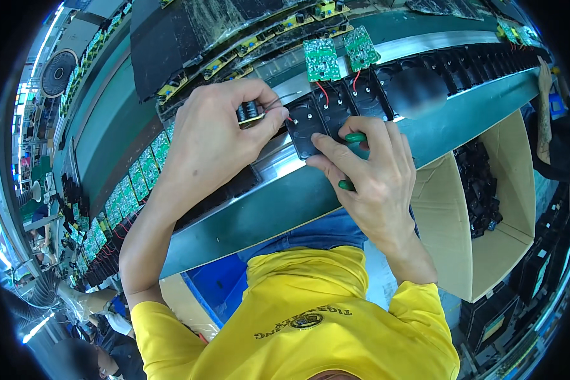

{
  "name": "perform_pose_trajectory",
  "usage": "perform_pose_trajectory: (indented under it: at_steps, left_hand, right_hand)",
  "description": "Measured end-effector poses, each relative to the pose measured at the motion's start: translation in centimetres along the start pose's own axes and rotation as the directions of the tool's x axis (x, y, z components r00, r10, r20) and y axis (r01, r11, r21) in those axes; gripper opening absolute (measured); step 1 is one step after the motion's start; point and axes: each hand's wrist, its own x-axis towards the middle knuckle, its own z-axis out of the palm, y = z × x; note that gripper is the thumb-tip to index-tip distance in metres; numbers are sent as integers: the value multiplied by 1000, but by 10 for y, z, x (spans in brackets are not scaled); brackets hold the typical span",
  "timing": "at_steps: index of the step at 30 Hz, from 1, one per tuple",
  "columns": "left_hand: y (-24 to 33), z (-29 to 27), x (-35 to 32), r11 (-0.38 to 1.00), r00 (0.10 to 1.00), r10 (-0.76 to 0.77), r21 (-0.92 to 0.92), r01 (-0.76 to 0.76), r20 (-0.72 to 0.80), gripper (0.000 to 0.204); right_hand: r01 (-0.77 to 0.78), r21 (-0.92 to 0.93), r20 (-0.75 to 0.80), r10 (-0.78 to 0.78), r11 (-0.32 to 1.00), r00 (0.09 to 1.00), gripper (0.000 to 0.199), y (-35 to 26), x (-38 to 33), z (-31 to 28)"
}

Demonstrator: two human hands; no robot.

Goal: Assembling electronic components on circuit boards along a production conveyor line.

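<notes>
My left hand [225, 130] is closed on a small circuit board [250, 114] with dark cylindrical components, thumb and forefinger pinching near thin wires. These run by the upper edge of a black plastic casing [303, 130]. In my right hand [383, 171] is a hand tool with green handles [346, 185], its working end hidden. The thumb and forefinger of that hand also press on the casing's lower right part. Just beyond, two green circuit boards [322, 60] stand by neighbouring casings, joined to them by red wires [323, 93].
A row of black casings [462, 69] runs along the green bench [259, 225]. Boards with yellow parts [218, 65] line a rack behind. At right stands a cardboard box [437, 221] of black parts. A co-worker's arm [544, 114] reaches in far right. More green boards [133, 180] lie left.
</notes>
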Motion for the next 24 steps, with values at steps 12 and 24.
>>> perform_pose_trajectory:
  at_steps: [12, 24]
  left_hand:
    - [-5, 11, 1, 990, 994, 104, 96, -99, -47, 13]
    - [-6, 17, 2, 990, 990, 108, 101, -98, -94, 15]
  right_hand:
    - [-14, 13, -2, 14, 1000, 1000, 28, -1, -2, 2]
    - [-17, 24, 1, 17, 1000, 1000, 28, 2, -3, 3]
